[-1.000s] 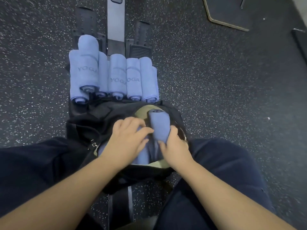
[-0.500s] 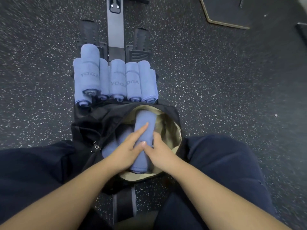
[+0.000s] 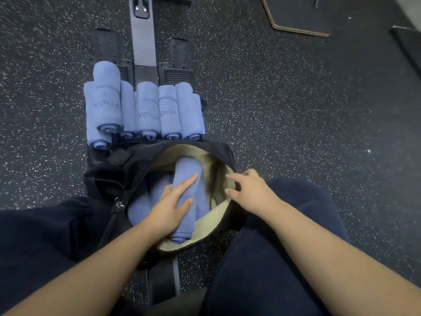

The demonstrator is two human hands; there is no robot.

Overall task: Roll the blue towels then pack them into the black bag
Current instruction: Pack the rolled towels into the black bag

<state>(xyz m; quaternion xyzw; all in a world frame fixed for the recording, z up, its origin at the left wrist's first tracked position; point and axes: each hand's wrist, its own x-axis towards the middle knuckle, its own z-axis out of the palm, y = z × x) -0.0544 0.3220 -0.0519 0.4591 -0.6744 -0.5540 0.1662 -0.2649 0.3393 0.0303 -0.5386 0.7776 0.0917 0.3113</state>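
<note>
While pressing flat, straight fingers of left hand (image 3: 169,207) on rolled blue towel (image 3: 187,176) lying inside open black bag (image 3: 118,176), hovering right hand (image 3: 251,191) over bag rim, fingers loosely spread, gripping nothing.

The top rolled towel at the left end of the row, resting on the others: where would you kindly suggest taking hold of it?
Grip the top rolled towel around its middle, coming down from above. It lies across two lower rolls, so its upper surface and both long sides are free, while its spiral end faces the black bag. The right hand looks unoccupied; the left hand presses a towel inside the bag.
</note>
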